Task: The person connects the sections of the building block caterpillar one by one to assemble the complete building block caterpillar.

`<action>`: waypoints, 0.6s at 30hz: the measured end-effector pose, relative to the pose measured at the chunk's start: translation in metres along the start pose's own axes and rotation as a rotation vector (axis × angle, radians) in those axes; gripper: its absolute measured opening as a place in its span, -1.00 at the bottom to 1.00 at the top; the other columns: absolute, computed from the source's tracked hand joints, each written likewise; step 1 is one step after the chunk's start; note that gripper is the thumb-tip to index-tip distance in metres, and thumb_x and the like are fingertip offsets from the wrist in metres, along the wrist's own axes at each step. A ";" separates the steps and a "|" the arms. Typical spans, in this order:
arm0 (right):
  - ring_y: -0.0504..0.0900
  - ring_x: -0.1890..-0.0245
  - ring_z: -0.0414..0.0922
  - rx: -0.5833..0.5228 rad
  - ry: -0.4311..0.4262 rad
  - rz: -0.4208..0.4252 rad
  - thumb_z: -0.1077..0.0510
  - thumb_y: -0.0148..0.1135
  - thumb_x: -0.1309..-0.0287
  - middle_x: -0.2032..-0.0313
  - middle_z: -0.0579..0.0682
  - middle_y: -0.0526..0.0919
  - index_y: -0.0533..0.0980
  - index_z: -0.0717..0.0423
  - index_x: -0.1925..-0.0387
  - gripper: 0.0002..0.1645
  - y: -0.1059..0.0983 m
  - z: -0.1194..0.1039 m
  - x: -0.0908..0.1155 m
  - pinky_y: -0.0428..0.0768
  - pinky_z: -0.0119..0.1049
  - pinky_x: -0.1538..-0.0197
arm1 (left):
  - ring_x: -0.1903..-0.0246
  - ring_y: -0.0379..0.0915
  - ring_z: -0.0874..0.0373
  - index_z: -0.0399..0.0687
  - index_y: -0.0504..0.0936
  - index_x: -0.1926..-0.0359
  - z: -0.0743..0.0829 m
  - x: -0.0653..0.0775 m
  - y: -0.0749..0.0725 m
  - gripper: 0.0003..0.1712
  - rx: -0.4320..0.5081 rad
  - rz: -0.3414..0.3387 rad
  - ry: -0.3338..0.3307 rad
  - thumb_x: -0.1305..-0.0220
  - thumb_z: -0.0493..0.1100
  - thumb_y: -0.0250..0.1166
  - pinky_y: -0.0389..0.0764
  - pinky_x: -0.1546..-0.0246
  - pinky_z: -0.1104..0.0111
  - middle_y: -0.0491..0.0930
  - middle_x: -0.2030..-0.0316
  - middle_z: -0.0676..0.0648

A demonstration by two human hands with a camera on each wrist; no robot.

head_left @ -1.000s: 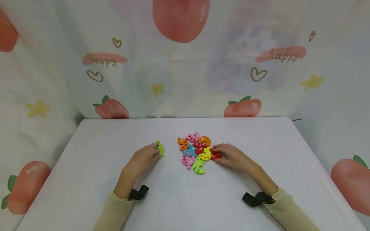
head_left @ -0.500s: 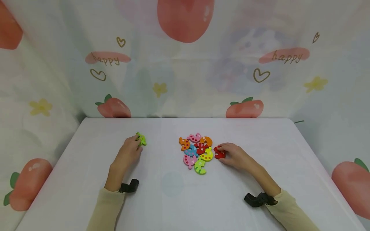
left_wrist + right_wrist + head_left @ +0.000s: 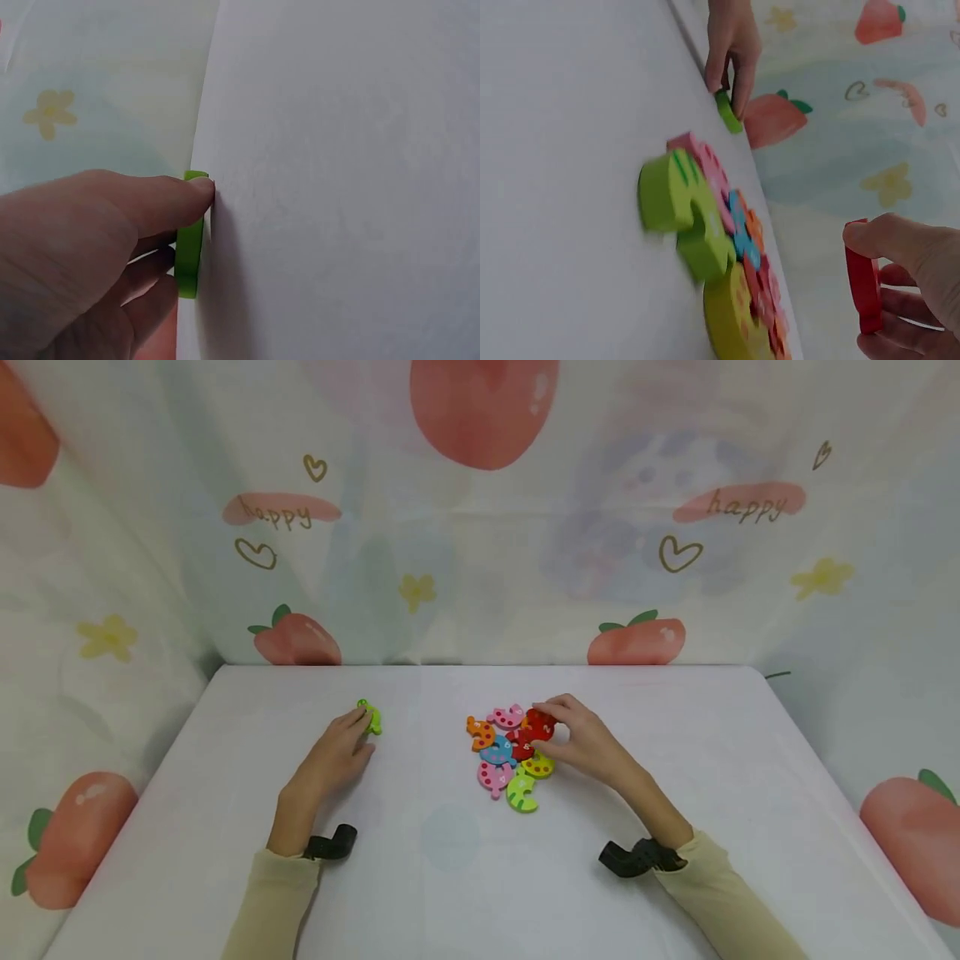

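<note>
At the left of the table, my left hand (image 3: 330,756) pinches a small green animal-shaped puzzle piece (image 3: 376,720) between thumb and fingers. The left wrist view shows this green piece (image 3: 189,259) edge-on, at or near the tabletop. My right hand (image 3: 588,743) holds a red numbered puzzle piece (image 3: 538,725) over the right side of a cluster of pieces. In the right wrist view the red piece (image 3: 863,285) is raised, with thumb and fingers gripping its edges. Below it, a yellow piece (image 3: 538,767) and another red piece (image 3: 517,747) are partly covered.
The cluster also has a blue piece (image 3: 497,752), an orange piece (image 3: 481,735), a pink piece (image 3: 508,717), a second pink piece (image 3: 494,778) and a light green piece (image 3: 522,795). A white table (image 3: 450,893) bears them, with a patterned cloth (image 3: 480,552) behind.
My left hand has carried the green piece left and farther back, then nearly stopped. My right hand has drawn the red piece off the cluster's right side, then lifted it left over the cluster.
</note>
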State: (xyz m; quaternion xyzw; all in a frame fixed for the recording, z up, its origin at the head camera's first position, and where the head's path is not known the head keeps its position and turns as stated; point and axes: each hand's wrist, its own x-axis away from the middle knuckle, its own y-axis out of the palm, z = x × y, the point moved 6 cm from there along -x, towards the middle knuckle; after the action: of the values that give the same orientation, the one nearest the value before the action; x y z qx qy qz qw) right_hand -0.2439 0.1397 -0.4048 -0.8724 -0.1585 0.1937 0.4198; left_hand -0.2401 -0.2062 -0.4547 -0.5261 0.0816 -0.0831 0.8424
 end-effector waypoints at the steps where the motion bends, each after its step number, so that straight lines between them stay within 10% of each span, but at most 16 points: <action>1: 0.54 -0.04 0.06 -0.009 -0.011 -0.006 0.14 0.44 -0.04 -0.04 0.17 0.52 0.46 0.25 -0.20 -0.32 0.005 -0.008 -0.006 0.67 -0.02 -0.03 | -0.45 0.04 -0.22 -0.34 0.24 -0.39 -0.002 0.000 0.000 -0.34 0.009 0.005 0.002 -0.35 -0.21 0.19 0.17 -0.43 -0.04 0.18 -0.44 -0.29; 18: 0.53 0.04 -0.04 -0.171 -0.009 -0.058 0.01 0.43 -0.06 0.03 0.14 0.52 0.54 0.21 -0.11 -0.39 0.124 -0.094 -0.109 0.62 -0.28 -0.02 | -0.43 0.09 -0.23 -0.24 0.28 -0.40 -0.015 -0.004 0.001 -0.31 0.048 -0.027 0.014 -0.29 -0.21 0.28 0.21 -0.39 -0.09 0.22 -0.42 -0.27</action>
State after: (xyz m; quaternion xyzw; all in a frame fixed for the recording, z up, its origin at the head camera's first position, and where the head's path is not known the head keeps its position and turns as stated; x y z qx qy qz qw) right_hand -0.2805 -0.0450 -0.4270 -0.8992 -0.2015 0.1710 0.3486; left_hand -0.2471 -0.2180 -0.4622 -0.5061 0.0785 -0.1000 0.8530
